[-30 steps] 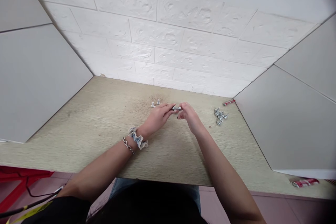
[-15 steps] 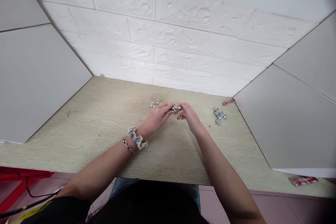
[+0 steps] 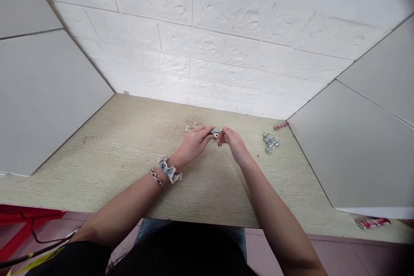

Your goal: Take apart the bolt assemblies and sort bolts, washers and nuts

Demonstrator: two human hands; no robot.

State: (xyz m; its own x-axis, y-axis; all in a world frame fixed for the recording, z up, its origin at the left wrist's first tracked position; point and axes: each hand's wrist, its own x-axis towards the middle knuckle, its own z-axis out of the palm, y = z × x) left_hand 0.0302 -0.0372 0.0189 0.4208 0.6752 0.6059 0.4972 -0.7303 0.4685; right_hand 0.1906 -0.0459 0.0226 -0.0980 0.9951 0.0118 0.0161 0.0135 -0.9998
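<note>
Above the bench (image 3: 106,168), we hold a bolt (image 3: 216,132) clamped between the left hand (image 3: 192,146) and right hand (image 3: 234,144), fingertips together on its ends. A slack grip could drop it; it could then roll into the loose bolts (image 3: 190,127) just beyond the left hand or toward the bolt pile (image 3: 270,142) at right.

Grey panels (image 3: 48,99) flank a white faux-brick wall (image 3: 200,43) above a pale desk (image 3: 113,146) with a red tube (image 3: 281,126).
</note>
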